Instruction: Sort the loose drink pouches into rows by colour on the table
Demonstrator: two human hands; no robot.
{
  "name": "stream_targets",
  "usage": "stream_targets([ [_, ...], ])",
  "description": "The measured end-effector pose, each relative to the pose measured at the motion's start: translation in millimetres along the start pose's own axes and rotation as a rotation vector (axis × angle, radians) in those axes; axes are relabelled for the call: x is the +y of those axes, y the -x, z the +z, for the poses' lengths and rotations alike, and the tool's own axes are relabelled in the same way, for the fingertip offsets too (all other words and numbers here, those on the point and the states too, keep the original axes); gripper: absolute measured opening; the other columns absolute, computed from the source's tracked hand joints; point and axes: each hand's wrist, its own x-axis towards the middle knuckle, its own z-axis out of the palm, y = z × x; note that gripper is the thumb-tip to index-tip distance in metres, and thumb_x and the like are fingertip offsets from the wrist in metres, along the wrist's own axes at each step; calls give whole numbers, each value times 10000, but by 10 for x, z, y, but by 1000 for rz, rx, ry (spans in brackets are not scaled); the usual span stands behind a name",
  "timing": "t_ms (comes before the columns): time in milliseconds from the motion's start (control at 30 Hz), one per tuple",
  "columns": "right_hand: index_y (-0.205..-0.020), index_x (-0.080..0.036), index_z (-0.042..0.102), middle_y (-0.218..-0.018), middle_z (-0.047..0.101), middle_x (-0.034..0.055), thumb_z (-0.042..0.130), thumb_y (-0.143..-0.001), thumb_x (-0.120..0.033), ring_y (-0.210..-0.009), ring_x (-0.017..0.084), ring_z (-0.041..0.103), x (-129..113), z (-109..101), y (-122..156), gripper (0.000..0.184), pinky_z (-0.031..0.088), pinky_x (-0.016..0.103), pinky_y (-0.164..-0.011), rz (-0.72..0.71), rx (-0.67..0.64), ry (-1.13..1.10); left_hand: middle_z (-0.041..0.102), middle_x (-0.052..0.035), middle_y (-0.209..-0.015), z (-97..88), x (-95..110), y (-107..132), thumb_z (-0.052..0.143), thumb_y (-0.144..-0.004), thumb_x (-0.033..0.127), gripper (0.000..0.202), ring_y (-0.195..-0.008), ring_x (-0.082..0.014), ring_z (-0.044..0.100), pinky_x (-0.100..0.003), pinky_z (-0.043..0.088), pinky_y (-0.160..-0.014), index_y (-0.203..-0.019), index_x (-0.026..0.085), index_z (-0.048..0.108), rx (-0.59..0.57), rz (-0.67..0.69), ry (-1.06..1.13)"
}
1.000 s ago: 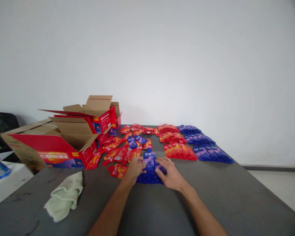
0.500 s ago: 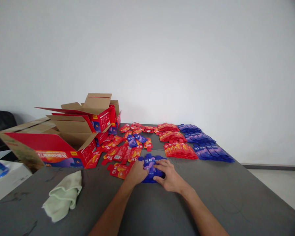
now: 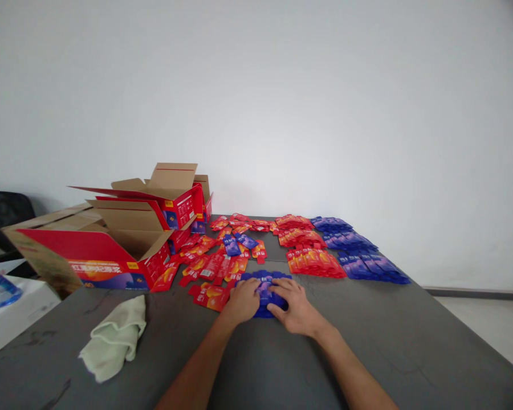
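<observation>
A fanned stack of flat blue cartons (image 3: pixel 265 291) with small tabs lies on the dark table in front of me, partly covered by my hands. My left hand (image 3: pixel 243 302) grips its left side, fingers curled over the top. From the right, my right hand (image 3: pixel 293 306) holds the same stack, thumb at the near edge and fingers spread across the printed face. Just left of them lies a loose red carton (image 3: pixel 211 296), close to my left hand. More flat red cartons (image 3: pixel 212 265) are scattered behind it, with a few blue cartons (image 3: pixel 231 246) among them.
Red carton piles (image 3: pixel 315 261) and blue carton piles (image 3: pixel 371 265) stand in rows at the right. Open red cardboard boxes (image 3: pixel 111 267) line the left side. A pale green cloth (image 3: pixel 115 339) lies at the near left. A blue-tinted plastic container (image 3: pixel 0 289) rests on a white box.
My left hand has slid slightly up and over the blue cartons, covering more of the front one. My right hand stays almost in place. The view has shifted a little.
</observation>
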Motion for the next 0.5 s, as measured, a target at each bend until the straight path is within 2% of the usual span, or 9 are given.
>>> stream_targets([
  [133, -1300, -285, 617, -1428, 516, 70, 568, -907, -500, -1337, 310, 380, -51, -2, -13, 451, 273, 504, -1113, -11, 56, 29, 549, -15, -1423, 11, 28, -2, 400, -910, 234, 460, -1309, -211, 476, -353, 347, -1117, -1335, 249, 574, 33, -18, 17],
  [233, -1267, -265, 643, -1380, 560, 79, 492, -963, -471, -1300, 291, 428, -103, -5, -104, 397, 308, 470, -1099, -42, 101, 37, 558, -36, -1411, -3, 63, -17, 401, -914, 236, 439, -1307, -221, 476, -372, 344, -1114, -1308, 234, 594, 82, -21, -19],
  [333, -1159, -226, 695, -1281, 630, 86, 392, -1014, -364, -1202, 242, 524, -151, -26, -304, 363, 361, 392, -1057, -87, 105, 32, 585, -62, -1373, -53, 70, -74, 396, -923, 240, 422, -1287, -227, 490, -377, 352, -1096, -1290, 221, 603, 121, -15, -63],
  [433, -1093, -194, 702, -1148, 691, 77, 388, -1005, -247, -1091, 195, 601, -199, -61, -589, 331, 379, 310, -1020, -123, 51, 42, 622, -108, -1302, -132, 6, -193, 413, -919, 221, 390, -1245, -232, 523, -367, 374, -1057, -1246, 190, 623, 153, -25, -126],
  [500, -1098, -193, 700, -1127, 702, 68, 444, -975, -203, -1095, 186, 611, -227, -75, -802, 284, 377, 264, -1001, -41, 22, 86, 651, -135, -1230, -198, -77, -306, 423, -918, 212, 363, -1198, -240, 559, -360, 401, -1007, -1210, 170, 635, 190, -67, -167],
])
